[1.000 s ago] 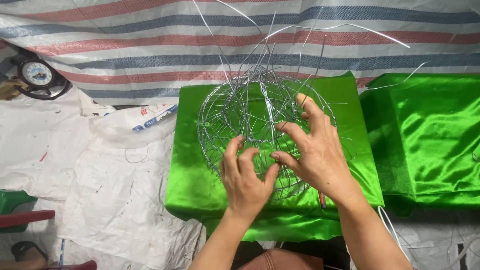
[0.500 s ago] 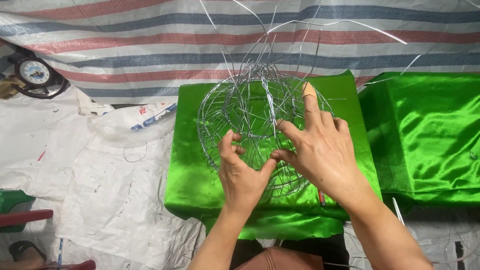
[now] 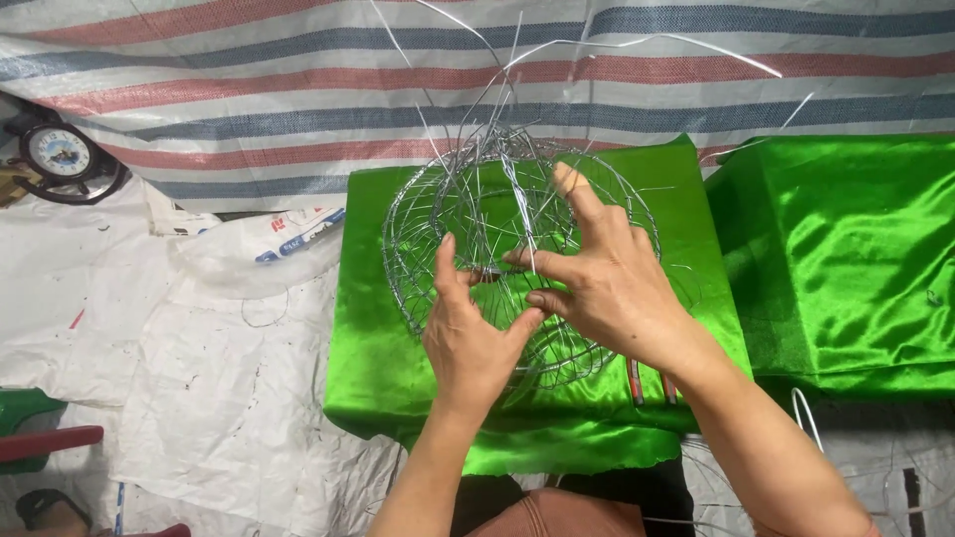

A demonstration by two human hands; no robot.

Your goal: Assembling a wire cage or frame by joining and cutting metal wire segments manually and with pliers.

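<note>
Both hands work a round wire frame (image 3: 517, 259) in the middle of a green satin-covered block (image 3: 378, 338); the left hand (image 3: 473, 333) pinches a strand, thumb and fingers closed on it. The right hand (image 3: 607, 283) grips the wire too, forefinger raised; loose ends spring up toward the striped sheet (image 3: 249, 89).

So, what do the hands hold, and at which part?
Both the left hand and the right hand grip the round wire frame by thin strands on its near side.

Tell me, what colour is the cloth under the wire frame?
Shiny bright green cloth, clearest in the head view.
</note>
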